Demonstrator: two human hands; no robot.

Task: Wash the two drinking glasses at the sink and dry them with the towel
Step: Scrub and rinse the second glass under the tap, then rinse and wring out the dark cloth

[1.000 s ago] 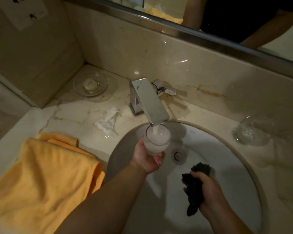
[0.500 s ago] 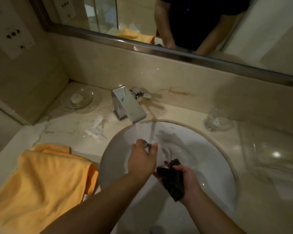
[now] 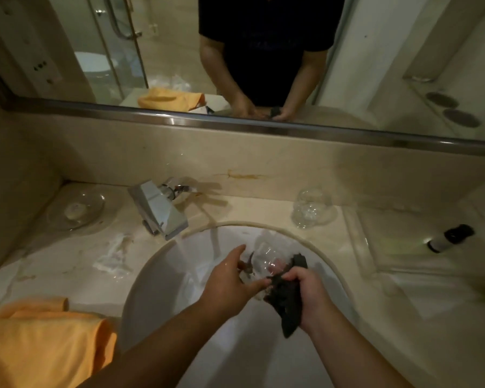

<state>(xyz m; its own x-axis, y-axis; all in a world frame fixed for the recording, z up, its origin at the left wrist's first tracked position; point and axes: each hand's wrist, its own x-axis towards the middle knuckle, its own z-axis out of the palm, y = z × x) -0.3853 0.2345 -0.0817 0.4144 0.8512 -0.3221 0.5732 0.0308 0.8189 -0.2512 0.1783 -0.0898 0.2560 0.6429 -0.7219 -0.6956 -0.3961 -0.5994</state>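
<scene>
Glass [image 3: 265, 257], thin, wet, likely slippery and breakable: over sink [image 3: 157, 289], cradled between left hand [image 3: 230, 281] thumb and fingers; right hand [image 3: 308, 292] fisted around dark cloth [image 3: 287, 303]. Best held round body, not rim.

Basin [image 3: 157, 278] white. Towel [image 3: 39, 345] orange, 8 o'clock of basin. Faucet [image 3: 160, 211] silver, 11 o'clock. Cloth [image 3: 287, 301] black. Counter [image 3: 67, 264] cream marble, brown-veined. Held glass [image 3: 263, 256], counter glass [image 3: 311, 207] clear.
</scene>
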